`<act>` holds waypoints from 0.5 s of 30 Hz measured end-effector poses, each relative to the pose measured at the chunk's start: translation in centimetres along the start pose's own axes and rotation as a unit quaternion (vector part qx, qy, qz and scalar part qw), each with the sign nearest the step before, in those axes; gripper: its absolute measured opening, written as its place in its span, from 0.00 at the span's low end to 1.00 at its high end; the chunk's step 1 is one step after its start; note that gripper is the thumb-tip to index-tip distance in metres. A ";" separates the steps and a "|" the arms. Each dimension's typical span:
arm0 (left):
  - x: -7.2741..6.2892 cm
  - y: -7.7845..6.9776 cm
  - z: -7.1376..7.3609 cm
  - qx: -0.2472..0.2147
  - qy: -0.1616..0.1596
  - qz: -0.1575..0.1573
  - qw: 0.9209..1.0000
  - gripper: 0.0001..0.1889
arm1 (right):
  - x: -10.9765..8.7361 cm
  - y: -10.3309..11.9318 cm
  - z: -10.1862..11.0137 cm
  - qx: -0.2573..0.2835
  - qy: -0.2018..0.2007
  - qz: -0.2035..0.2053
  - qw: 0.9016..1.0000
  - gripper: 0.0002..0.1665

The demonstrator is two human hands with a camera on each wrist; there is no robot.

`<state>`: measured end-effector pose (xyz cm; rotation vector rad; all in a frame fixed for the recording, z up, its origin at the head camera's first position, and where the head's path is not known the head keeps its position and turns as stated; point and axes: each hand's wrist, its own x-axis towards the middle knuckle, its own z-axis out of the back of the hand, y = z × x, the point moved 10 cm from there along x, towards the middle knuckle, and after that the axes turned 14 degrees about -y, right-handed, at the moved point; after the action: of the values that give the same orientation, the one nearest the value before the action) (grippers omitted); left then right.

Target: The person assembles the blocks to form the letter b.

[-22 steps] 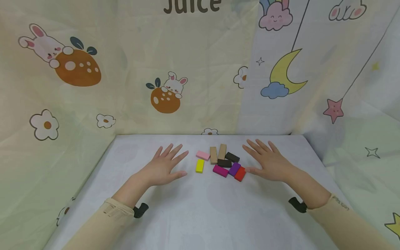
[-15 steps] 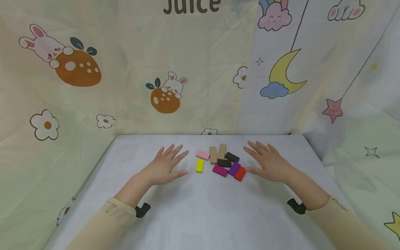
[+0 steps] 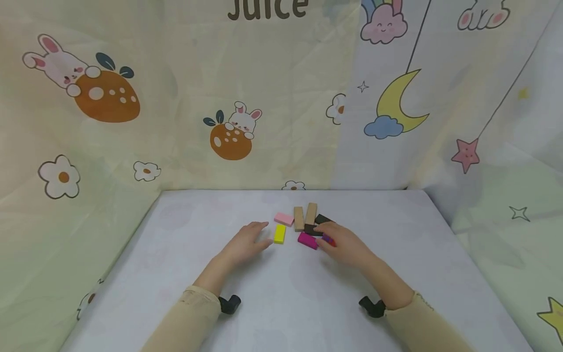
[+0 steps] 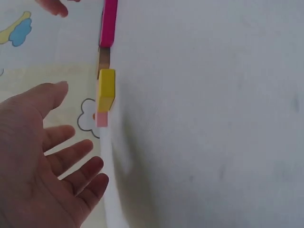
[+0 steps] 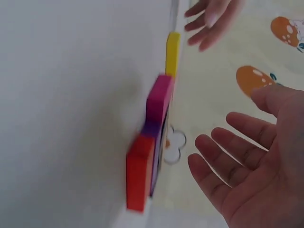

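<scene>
My left hand (image 3: 244, 243) hovers just left of a yellow block (image 3: 279, 234), its fingers loosely bent and holding nothing. Over the right end of the cluster is my right hand (image 3: 347, 244), which covers most of the purple and red blocks in the head view. In the right wrist view, the red block (image 5: 137, 173) and purple block (image 5: 151, 128) lie apart from its relaxed fingers. A magenta block (image 3: 307, 240) sits beside its thumb. Behind it are a dark block (image 3: 313, 230) and another dark block (image 3: 324, 218), partly hidden by the fingers.
Two tan wooden blocks (image 3: 299, 219) stand out at the back of the cluster, with a pink block (image 3: 284, 219) to their left. All lie on a white table (image 3: 272, 303). A printed cloth backdrop (image 3: 184, 98) rises behind the table's far edge.
Both hands have moved inward towards the blocks, and their spread fingers have drawn together and bent. The right hand now overlaps the purple and red blocks. The blocks stay in place.
</scene>
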<state>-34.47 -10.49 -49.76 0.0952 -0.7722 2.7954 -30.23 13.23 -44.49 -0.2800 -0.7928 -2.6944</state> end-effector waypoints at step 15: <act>2.7 -0.3 -3.0 0.015 -0.036 -0.029 0.999 0.39 | 1.2 2.3 -6.8 0.192 -0.005 -0.080 0.978 0.16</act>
<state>-37.04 -8.13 -51.82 0.2209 -0.7311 2.7626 -31.19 7.34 -48.72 -0.1422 -1.3644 -2.6068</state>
